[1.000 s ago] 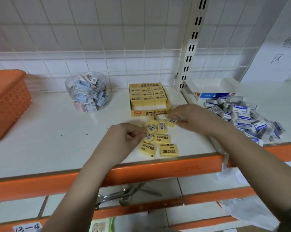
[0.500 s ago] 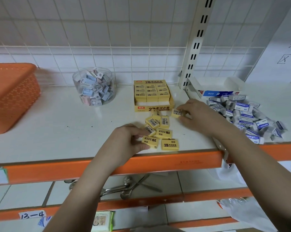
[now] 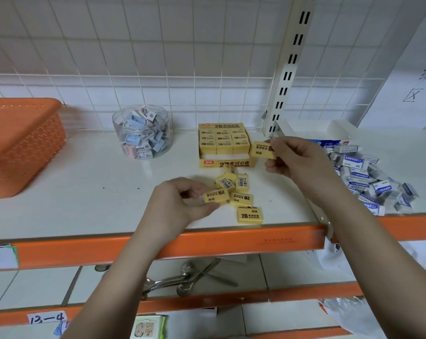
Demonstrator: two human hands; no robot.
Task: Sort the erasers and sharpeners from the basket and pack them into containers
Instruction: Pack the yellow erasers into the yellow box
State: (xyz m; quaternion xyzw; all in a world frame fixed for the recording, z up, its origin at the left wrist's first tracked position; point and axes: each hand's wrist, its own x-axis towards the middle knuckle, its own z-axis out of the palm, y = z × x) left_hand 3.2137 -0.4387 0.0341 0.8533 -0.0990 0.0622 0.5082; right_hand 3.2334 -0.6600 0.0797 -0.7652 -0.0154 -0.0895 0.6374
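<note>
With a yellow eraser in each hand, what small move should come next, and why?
Probably the right hand sets its yellow eraser into the yellow 2B eraser box. It is held raised right beside the box, whose front row looks unfilled. The left hand pinches another eraser over the loose pile and could follow.

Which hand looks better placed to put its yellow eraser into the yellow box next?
The right hand, probably. Its eraser is raised right beside the yellow box, near the gap in its front row. The left hand pinches its eraser low by the loose pile, farther from the box.
</note>
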